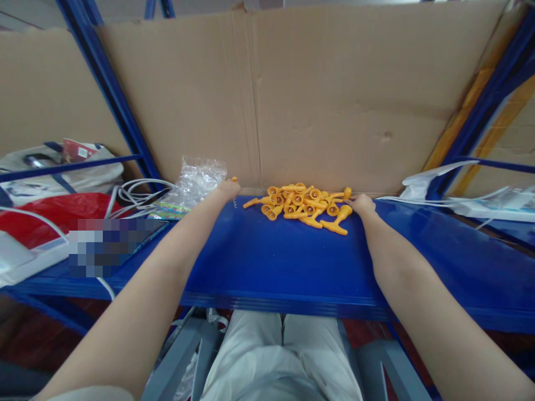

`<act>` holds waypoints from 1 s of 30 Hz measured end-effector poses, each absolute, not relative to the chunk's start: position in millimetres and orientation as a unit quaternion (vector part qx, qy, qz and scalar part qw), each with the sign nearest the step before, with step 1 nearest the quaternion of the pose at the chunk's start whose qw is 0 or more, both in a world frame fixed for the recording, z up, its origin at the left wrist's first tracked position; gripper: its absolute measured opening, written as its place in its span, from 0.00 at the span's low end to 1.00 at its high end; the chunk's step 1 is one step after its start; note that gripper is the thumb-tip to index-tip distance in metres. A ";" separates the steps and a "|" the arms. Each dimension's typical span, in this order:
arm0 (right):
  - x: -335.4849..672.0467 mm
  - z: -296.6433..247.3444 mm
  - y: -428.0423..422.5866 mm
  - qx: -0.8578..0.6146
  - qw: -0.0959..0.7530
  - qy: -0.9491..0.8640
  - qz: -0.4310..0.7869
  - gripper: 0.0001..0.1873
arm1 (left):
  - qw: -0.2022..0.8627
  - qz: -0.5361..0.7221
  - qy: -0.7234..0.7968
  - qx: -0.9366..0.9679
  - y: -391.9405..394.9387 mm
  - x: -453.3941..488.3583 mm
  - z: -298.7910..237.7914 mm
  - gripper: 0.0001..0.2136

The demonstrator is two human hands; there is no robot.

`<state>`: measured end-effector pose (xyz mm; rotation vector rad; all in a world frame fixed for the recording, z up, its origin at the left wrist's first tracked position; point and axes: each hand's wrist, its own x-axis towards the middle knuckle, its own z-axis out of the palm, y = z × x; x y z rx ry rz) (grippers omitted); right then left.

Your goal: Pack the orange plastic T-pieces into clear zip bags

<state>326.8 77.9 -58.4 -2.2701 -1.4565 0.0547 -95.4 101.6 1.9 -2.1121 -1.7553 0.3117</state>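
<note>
My left hand (pixel 229 189) is closed around a corkscrew; the tip of its orange handle (pixel 234 179) shows above the fingers and its metal spiral (pixel 235 204) hangs below. To its right lies a heap of yellow-orange plastic T-shaped pieces (pixel 297 199) with funnel-like ends, several with metal inside. My right hand (pixel 363 204) is at the heap's right end, fingers bent against a yellow piece (pixel 348 192). Most of its fingers are hidden, so the grip on that piece is unclear. One T-shaped piece (pixel 335 223) lies at the heap's front right.
Under the heap is a blue shelf top (pixel 276 267), backed by a tall cardboard sheet (pixel 326 100). Clear plastic wrap (pixel 198 179), white cables (pixel 136 195), a red bag (pixel 54 214) and a blurred flat object (pixel 125 245) sit left. White plastic (pixel 422 181) lies right.
</note>
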 end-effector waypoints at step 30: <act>328.4 -63.0 75.8 -0.809 0.224 -0.543 0.010 0.20 | 0.064 0.119 -0.623 -0.771 108.4 -128.3 -51.2 0.28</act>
